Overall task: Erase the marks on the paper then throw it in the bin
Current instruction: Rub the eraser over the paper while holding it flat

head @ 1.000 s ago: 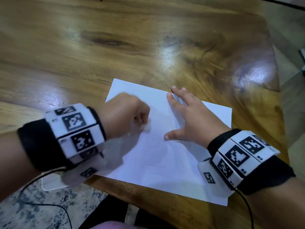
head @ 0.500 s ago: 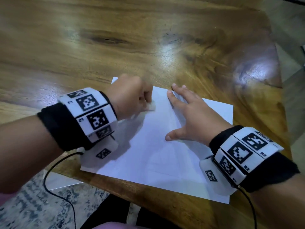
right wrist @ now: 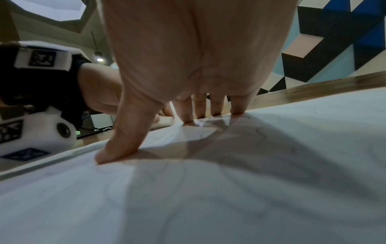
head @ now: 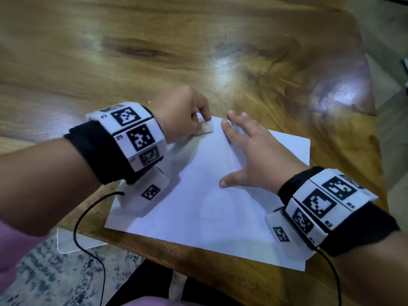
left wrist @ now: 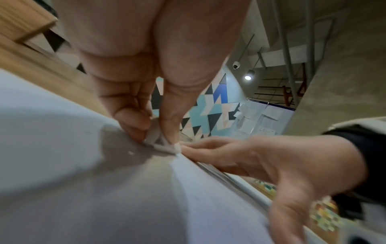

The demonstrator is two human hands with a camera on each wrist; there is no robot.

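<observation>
The left hand [head: 183,113] works near the far edge of the paper [head: 198,202], its fingers [left wrist: 133,122] pinched narrow around a small white eraser [head: 206,128] pressed onto the sheet. The paper lies flat at the near edge of the wooden bench [head: 154,51], its near corners close to that edge. To the right, the right hand [head: 254,155] rests on the sheet with fingers [right wrist: 185,109] spread wide and straight, pinning it. Faint pencil lines [right wrist: 183,175] remain under that palm. The sheet looks thin, light and limp; it would likely buckle or tear under hard rubbing, so hold it down beside the eraser, and later lift it by an edge.
</observation>
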